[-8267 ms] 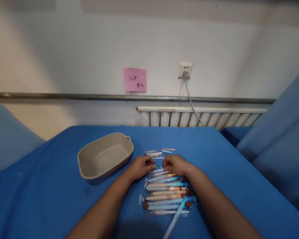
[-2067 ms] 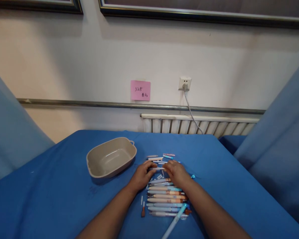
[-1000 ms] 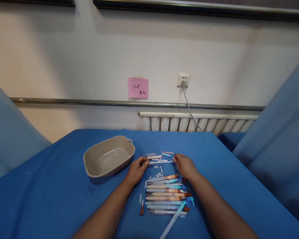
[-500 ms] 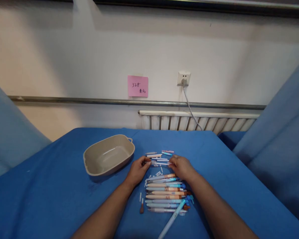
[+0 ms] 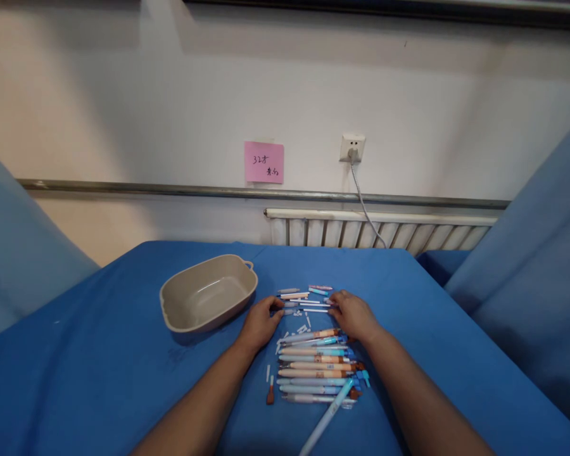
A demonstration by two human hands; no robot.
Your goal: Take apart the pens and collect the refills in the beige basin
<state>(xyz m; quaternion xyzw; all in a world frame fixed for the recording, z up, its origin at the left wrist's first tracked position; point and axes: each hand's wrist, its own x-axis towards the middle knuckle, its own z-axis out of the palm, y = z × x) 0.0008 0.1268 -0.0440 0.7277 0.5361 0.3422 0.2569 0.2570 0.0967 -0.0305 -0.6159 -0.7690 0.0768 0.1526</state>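
Observation:
My left hand [image 5: 260, 324] is closed at the thumb and forefinger around the left end of a short grey pen barrel [image 5: 289, 311]. Across from it, my right hand [image 5: 357, 318] pinches the right end of a thin white pen refill [image 5: 314, 311], whose dark tip points at the barrel. Fingers partly cover both ends. More loose refills [image 5: 304, 301] and barrel pieces [image 5: 291, 296] lie just beyond. Below my hands, a row of assembled pens [image 5: 316, 373] in blue, peach and grey lies side by side. Small white pieces [image 5: 303, 329] are scattered between.
A beige oval basin [image 5: 209, 294] stands left of the pens on the blue cloth [image 5: 104, 354]. One light blue pen [image 5: 327, 418] lies slanted near the front. A brown-ended piece [image 5: 270, 394] lies left of the row. Behind are a radiator [image 5: 380, 228] and a wall socket [image 5: 352, 149].
My right hand has shifted slightly right, and the gap between my hands is a little wider. The refill's dark tip now shows beside the barrel. The pen row looks unchanged.

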